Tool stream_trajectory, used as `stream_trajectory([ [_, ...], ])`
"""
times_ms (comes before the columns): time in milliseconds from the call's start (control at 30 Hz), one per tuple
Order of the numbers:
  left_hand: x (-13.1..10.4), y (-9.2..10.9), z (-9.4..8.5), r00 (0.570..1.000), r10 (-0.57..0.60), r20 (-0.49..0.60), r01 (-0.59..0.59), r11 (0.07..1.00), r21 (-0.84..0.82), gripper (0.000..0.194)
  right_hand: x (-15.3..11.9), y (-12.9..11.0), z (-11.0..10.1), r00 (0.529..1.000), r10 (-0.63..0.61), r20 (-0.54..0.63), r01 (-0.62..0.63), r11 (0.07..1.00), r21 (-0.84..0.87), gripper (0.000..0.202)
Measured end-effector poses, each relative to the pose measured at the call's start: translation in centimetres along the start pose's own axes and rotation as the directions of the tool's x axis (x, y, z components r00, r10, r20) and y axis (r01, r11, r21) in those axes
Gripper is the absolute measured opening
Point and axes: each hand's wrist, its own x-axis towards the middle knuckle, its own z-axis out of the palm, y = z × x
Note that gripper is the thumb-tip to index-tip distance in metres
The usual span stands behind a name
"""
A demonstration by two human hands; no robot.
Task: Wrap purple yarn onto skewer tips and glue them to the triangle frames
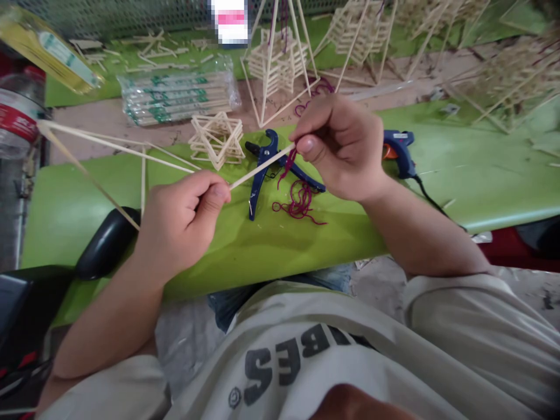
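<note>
My left hand [181, 224] is closed round a frame of thin wooden sticks [118, 150], which spreads out to the left into open triangles. One stick [262, 166] of it runs from this fist up to my right hand [343, 149]. Thumb and forefinger of my right hand pinch the stick's tip, where purple string [287, 166] is gathered and hangs down. More of the string lies in a loose tangle [301, 201] below. Under the stick rests a blue-handled cutter [265, 154]. A small star-shaped stick lattice [217, 140] stands left of the cutter.
A blue glue gun [400, 151] with a black cord lies at the right. Behind are bagged sticks [179, 96] and a finished-looking stick pyramid [277, 61] with a lattice inside. Bottles [52, 49] stand far left, near a black rounded object [107, 242].
</note>
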Motion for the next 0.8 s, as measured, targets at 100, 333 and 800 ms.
stream_trajectory([
  [100,0.1,-0.1,0.0,1.0,0.013,-0.011,-0.013,1.0,-0.003,0.022,-0.1,-0.2,0.3,0.999,-0.021,-0.03,0.022,0.999,0.027,0.037],
  [333,0.0,-0.7,-0.1,0.995,-0.102,0.005,0.102,0.989,-0.109,0.025,0.6,-0.6,0.2,0.988,0.133,-0.079,-0.113,0.97,0.217,0.044],
  [800,0.0,-0.2,-0.3,0.997,-0.066,0.03,0.068,0.996,-0.064,0.026,1.1,-0.6,-0.3,0.952,0.221,0.213,-0.29,0.876,0.386,0.046],
])
